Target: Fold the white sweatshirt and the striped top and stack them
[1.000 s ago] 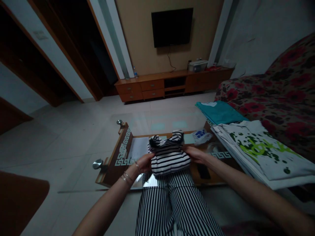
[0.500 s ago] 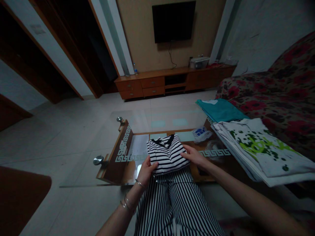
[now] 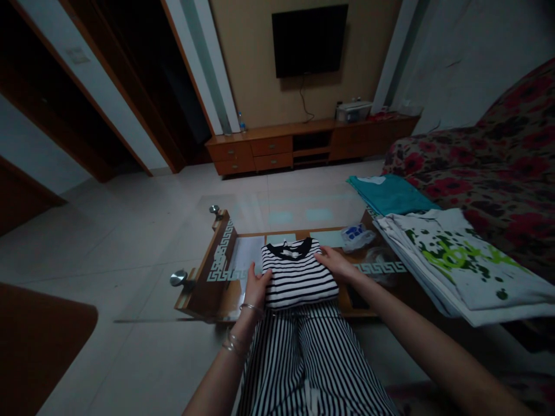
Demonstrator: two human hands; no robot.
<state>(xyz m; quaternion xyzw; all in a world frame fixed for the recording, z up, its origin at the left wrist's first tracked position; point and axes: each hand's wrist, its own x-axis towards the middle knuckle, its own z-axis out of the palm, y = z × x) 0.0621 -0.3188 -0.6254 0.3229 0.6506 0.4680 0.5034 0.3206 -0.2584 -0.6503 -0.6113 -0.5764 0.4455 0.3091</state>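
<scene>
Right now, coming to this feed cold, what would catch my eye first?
The black-and-white striped garment stands out at the centre, on the glass-topped coffee table, between the left hand and right hand. To its right lies a white shirt splashed with green and black, and a black wall-mounted television hangs straight ahead.

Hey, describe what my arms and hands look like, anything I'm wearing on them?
Your arms are bare, with no sleeves. Your left hand has thin silver-coloured bangles at the wrist and farther up the forearm; your right hand shows no jewellery.

Folded top (image 3: 299, 276) on coffee table (image 3: 208, 271), sofa (image 3: 489, 167) right
</scene>
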